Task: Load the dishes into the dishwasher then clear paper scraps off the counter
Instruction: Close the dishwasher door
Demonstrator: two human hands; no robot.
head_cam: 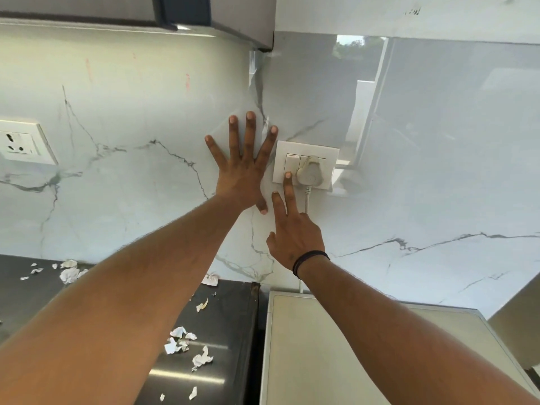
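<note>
Task things first: paper scraps (187, 344) lay scattered on the dark counter (222, 317), lower left, w/ more bits (68, 273) at the back by the wall; none picked up yet. The pale flat top (336, 346) at lower right, just beside the counter, was prob. the dishwasher, judging by the cord running down to it; door and dishes not in view, so loading can't be checked.

Right hand (296, 235) reached up to the wall switch plate (305, 165): index fingertip pressed on the rocker switch (290, 166), second finger straight beside it, remaining fingers hidden, nothing pinched or held. A black band (309, 261) sat on that wrist. Next to the switch a grey plug (310, 172) sat in the socket, its cord (306, 200) dropping behind the hand.

Left hand (242, 171) lay flat on the marble-look backsplash (131, 171), fingers spread wide, holding nothing; likely a brace for balance while leaning in over the counter.

Judgement: powering the machine at the wall, scraps to follow.

Second socket plate (23, 144) far left, unused. Cabinet underside (204, 30) above. No brand, label or writing readable anywhere.
</note>
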